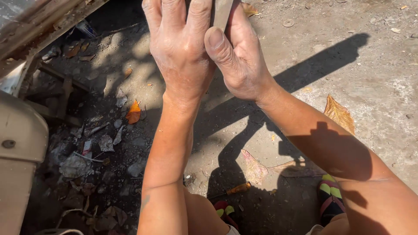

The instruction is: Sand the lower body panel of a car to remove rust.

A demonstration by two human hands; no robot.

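Head view: well left of the hands, a beige seat point(19, 143) stands by rubble. Left hand point(178, 48) lies flat, fingers together, against a grey strip point(222, 13), backing it; right hand point(241, 56) presses from the other side, thumb across, so both clamp it upright. Below them lies a screwdriver point(237, 189); right of them, a dry leaf point(339, 114).
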